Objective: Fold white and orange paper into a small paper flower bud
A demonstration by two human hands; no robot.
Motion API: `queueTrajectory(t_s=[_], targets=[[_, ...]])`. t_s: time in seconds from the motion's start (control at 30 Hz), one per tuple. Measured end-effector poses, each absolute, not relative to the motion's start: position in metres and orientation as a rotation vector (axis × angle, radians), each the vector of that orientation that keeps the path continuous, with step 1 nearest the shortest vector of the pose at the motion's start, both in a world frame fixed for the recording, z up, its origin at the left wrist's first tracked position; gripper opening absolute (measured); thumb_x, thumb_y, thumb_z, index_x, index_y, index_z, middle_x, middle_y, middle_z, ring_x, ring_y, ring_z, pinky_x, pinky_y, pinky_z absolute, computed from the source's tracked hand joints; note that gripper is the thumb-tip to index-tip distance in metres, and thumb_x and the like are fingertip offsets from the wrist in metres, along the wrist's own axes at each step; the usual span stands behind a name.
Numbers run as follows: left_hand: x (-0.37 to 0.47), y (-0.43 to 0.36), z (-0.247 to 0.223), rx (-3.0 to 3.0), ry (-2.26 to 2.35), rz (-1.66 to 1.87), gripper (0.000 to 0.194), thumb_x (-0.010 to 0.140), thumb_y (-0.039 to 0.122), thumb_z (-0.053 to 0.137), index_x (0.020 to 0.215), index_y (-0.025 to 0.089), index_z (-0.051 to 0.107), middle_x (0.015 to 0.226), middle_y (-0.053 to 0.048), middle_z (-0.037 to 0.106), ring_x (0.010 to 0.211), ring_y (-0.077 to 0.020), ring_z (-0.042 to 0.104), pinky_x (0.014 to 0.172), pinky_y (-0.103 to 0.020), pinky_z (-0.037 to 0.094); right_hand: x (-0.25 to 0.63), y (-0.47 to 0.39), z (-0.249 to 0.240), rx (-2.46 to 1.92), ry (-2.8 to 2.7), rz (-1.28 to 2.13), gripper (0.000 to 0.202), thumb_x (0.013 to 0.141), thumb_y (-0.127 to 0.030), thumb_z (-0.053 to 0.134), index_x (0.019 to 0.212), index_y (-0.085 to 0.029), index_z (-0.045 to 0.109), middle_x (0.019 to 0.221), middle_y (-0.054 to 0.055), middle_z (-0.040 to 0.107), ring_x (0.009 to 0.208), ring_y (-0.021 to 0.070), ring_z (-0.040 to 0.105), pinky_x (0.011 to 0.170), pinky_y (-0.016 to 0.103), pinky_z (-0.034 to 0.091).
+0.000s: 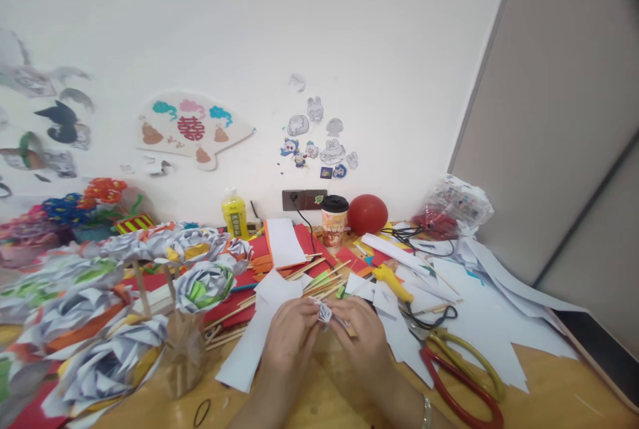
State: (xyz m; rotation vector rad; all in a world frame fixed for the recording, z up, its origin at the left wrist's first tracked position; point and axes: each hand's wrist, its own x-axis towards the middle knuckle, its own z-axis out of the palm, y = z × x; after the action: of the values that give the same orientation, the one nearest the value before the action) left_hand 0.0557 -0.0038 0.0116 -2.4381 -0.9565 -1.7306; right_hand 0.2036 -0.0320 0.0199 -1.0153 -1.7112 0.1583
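Both my hands meet over the near middle of the wooden table. Between their fingertips is a small folded piece of white paper [325,312], pleated at its tip. My left hand [292,332] pinches it from the left, and my right hand [363,332] grips it from the right. Most of the paper is hidden behind the fingers. Left of my left hand lies a white paper sheet [245,356]. To the right of my right hand are large scissors [462,386] with one red and one yellow handle, and a yellow glue gun [393,283].
Several folded-paper flowers [112,356] crowd the left side, one near a clear cup [184,356] holding sticks. Wooden sticks [299,276] lie beyond my hands. Behind stand a lidded paper cup [334,223], a red balloon [368,214] and a yellow bottle [234,215]. White sheets [482,322] spread right.
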Motion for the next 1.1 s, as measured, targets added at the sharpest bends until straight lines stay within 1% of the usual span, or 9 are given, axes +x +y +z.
queueTrajectory(t_s=[0.1,0.2,0.33,0.47,0.63,0.73,0.83,1.0,1.1], targets=[[0.054,-0.005,0.018,-2.511,-0.944,-1.698,0.01,0.078,0.011,0.053,0.081,0.021,0.055,0.085,-0.004,0.063,0.086,-0.0166,0.059,0.077,-0.03,0.048,0.205,-0.031,0.018,-1.014,-1.706,0.168,0.01,0.084,-0.02,0.05,0.087,-0.023,0.06,0.09,0.004,0.067,0.087,0.0186,0.058,0.079,0.035,0.045],[0.051,-0.006,0.032,-2.7,-1.008,-1.628,0.008,0.078,0.013,0.052,0.077,0.02,0.056,0.081,-0.004,0.062,0.081,-0.0166,0.058,0.073,-0.028,0.047,0.206,-0.028,0.021,-1.075,-1.663,0.266,0.004,0.079,-0.022,0.057,0.077,-0.022,0.06,0.082,0.004,0.067,0.081,0.019,0.059,0.075,0.034,0.045],[0.049,-0.004,0.045,-2.961,-1.407,-1.569,0.01,0.072,0.022,0.058,0.065,0.018,0.054,0.068,-0.002,0.058,0.067,-0.0157,0.055,0.061,-0.024,0.044,0.209,-0.021,0.03,-1.185,-1.567,0.63,0.008,0.069,-0.022,0.064,0.065,-0.018,0.058,0.07,0.002,0.063,0.071,0.0176,0.059,0.067,0.029,0.045],[0.05,0.0,0.041,-3.172,-1.926,-1.621,0.009,0.061,0.019,0.063,0.061,0.016,0.054,0.06,0.002,0.056,0.058,-0.013,0.053,0.054,-0.021,0.041,0.216,-0.016,0.035,-1.135,-1.568,0.99,0.013,0.064,-0.024,0.064,0.063,-0.016,0.054,0.061,-0.002,0.057,0.057,0.0129,0.054,0.056,0.023,0.042],[0.051,0.002,0.033,-3.378,-2.155,-1.531,0.015,0.058,0.024,0.064,0.062,0.014,0.054,0.054,0.004,0.054,0.052,-0.0112,0.05,0.051,-0.021,0.038,0.225,-0.014,0.033,-1.165,-1.668,1.236,0.01,0.059,-0.019,0.066,0.062,-0.014,0.057,0.06,-0.002,0.056,0.057,0.0108,0.051,0.054,0.021,0.04],[0.05,0.004,0.03,-3.396,-2.185,-1.425,0.015,0.059,0.026,0.062,0.062,0.014,0.053,0.052,0.004,0.053,0.051,-0.0109,0.048,0.051,-0.021,0.036,0.224,-0.012,0.026,-1.221,-1.66,1.254,0.009,0.056,-0.015,0.065,0.059,-0.014,0.057,0.058,-0.002,0.055,0.055,0.0102,0.05,0.053,0.021,0.04],[0.05,0.008,0.024,-3.359,-2.053,-1.362,0.011,0.06,0.023,0.06,0.061,0.014,0.053,0.053,0.004,0.052,0.053,-0.0116,0.048,0.051,-0.022,0.035,0.22,-0.007,0.016,-1.243,-1.623,1.203,0.01,0.055,-0.014,0.064,0.057,-0.014,0.054,0.055,-0.003,0.053,0.053,0.0101,0.049,0.054,0.022,0.04],[0.048,0.014,0.015,-3.294,-1.966,-1.35,0.013,0.061,0.026,0.06,0.061,0.015,0.053,0.055,0.004,0.052,0.055,-0.012,0.047,0.052,-0.022,0.034,0.214,-0.002,0.002,-1.312,-1.55,1.145,0.01,0.055,-0.013,0.062,0.057,-0.015,0.052,0.055,-0.003,0.053,0.051,0.0101,0.049,0.052,0.022,0.039],[0.044,0.014,0.017,-3.386,-1.992,-1.344,0.014,0.06,0.026,0.061,0.066,0.014,0.055,0.058,0.004,0.053,0.056,-0.0121,0.048,0.054,-0.022,0.036,0.211,-0.003,-0.001,-1.358,-1.543,1.074,0.009,0.056,-0.011,0.06,0.059,-0.015,0.053,0.057,-0.003,0.055,0.053,0.0107,0.05,0.051,0.021,0.039]])
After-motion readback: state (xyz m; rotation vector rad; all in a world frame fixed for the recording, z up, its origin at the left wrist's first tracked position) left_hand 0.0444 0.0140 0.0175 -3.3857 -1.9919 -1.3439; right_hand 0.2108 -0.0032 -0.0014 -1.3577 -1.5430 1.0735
